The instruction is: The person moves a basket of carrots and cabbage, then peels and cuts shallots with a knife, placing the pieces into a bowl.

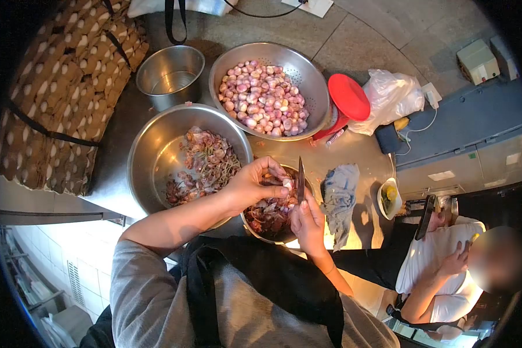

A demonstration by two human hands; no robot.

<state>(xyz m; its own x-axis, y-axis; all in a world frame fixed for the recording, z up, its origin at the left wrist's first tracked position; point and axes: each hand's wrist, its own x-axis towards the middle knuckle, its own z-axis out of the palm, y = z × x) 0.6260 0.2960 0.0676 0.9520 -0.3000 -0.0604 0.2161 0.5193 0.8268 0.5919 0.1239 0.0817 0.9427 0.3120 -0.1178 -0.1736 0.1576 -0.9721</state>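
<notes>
Above a bowl of unpeeled shallots and skins (268,219), my left hand (260,184) pinches a small pale shallot (287,184). My right hand (308,221) is closed around a knife (301,178), its blade pointing up and away from me, close beside the shallot. A large steel bowl (151,156) with peeled skins and stems (206,159) stands to the left, partly behind my left forearm. Behind both bowls is a steel colander (307,69) full of peeled pinkish shallots (261,95).
An empty steel pot (171,72) and stacked egg trays (69,93) are at the left. A red lid (349,97), plastic bag (391,98), blue-grey cloth (340,197) and white bowl (389,199) lie rightward. Another person (441,267) sits at the lower right, holding a phone.
</notes>
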